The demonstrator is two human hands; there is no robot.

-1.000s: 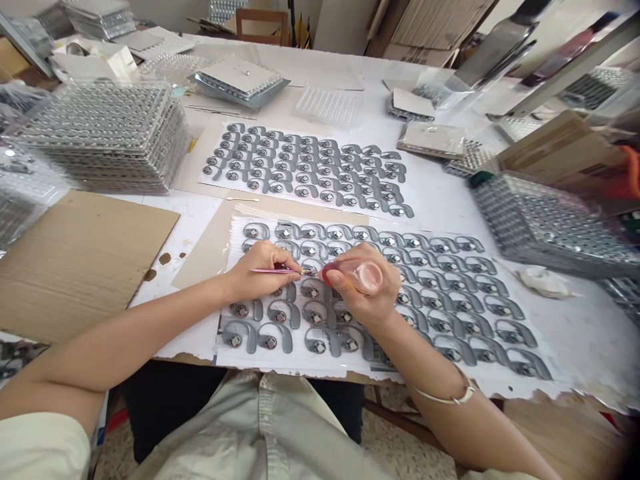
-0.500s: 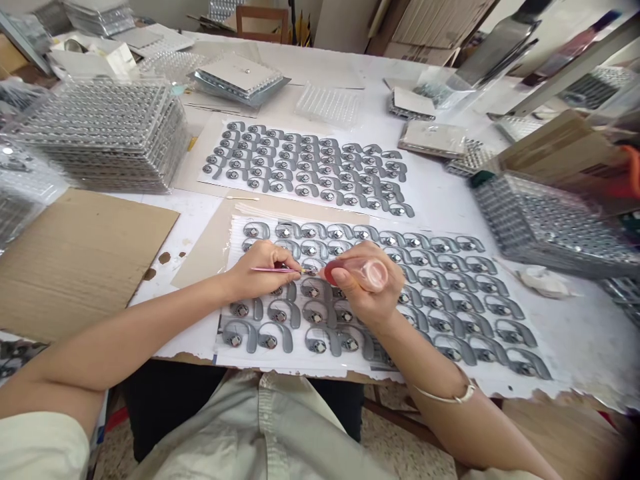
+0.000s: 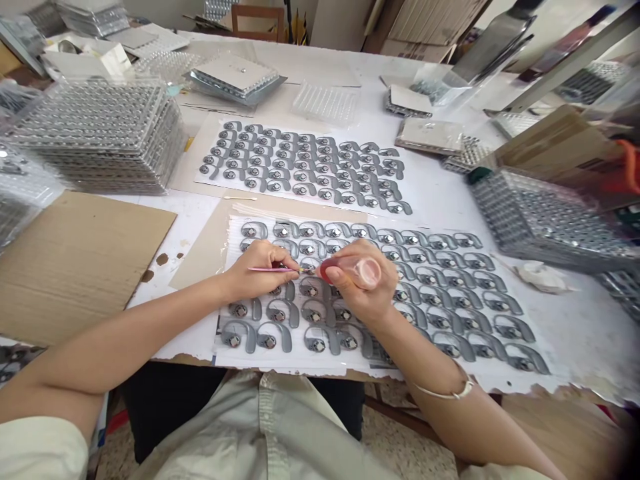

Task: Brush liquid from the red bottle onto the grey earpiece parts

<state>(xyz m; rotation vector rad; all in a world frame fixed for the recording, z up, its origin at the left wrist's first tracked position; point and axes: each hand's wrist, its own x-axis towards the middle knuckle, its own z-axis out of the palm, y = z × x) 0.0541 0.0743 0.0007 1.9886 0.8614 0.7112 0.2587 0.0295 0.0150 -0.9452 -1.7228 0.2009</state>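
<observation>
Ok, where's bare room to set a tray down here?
Bare brown cardboard sheet, left of the left hand. Also white tabletop, right of the gray ear-hook parts, below the crumpled white cloth. Crowded: over those parts under the right hand, and at the clear tray stack top left.

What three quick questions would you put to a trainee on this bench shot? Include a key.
1. Which holds the red-tipped clear bottle: the left hand or the right hand?
2. True or false: the thin pink tool is in the right hand.
3. What lies under both hands?
A. brown cardboard
B. grey hook-shaped parts on a white sheet
C. a stack of clear trays

Key: 1. right hand; 2. false; 3. B
</observation>
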